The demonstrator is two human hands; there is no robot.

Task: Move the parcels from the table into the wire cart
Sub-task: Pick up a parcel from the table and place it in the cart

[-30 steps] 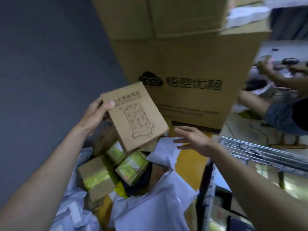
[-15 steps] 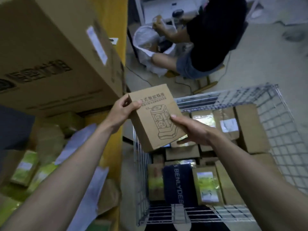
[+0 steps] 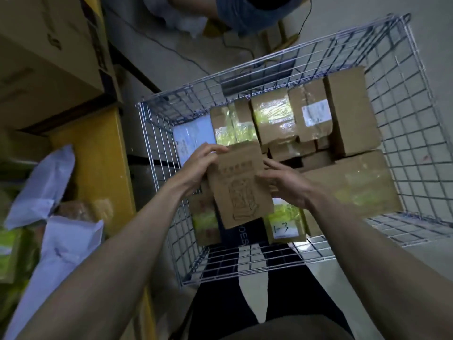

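I hold a flat brown cardboard box [image 3: 239, 190] with a line drawing printed on it, low inside the wire cart [image 3: 416, 133]. My left hand [image 3: 198, 168] grips its left upper edge and my right hand [image 3: 286, 182] holds its right side. Under it lie a dark parcel [image 3: 247, 235] with white letters and a taped box marked "1-3" [image 3: 286, 227]. Several brown taped boxes [image 3: 272, 119] fill the cart's far half. On the yellow table [image 3: 98, 168] at left lie white mailer bags [image 3: 49, 187] and green-taped parcels [image 3: 12, 251].
Big cardboard cartons [image 3: 49, 57] are stacked on the table's far end at upper left. Another person [image 3: 245, 13] sits on the floor beyond the cart, with cables [image 3: 186, 60] trailing on the floor. My dark trousers [image 3: 245, 303] stand against the cart's near side.
Both hands have carried the printed box from above the cart rim down into the cart, over the parcels there. My view has tilted further down onto the cart.
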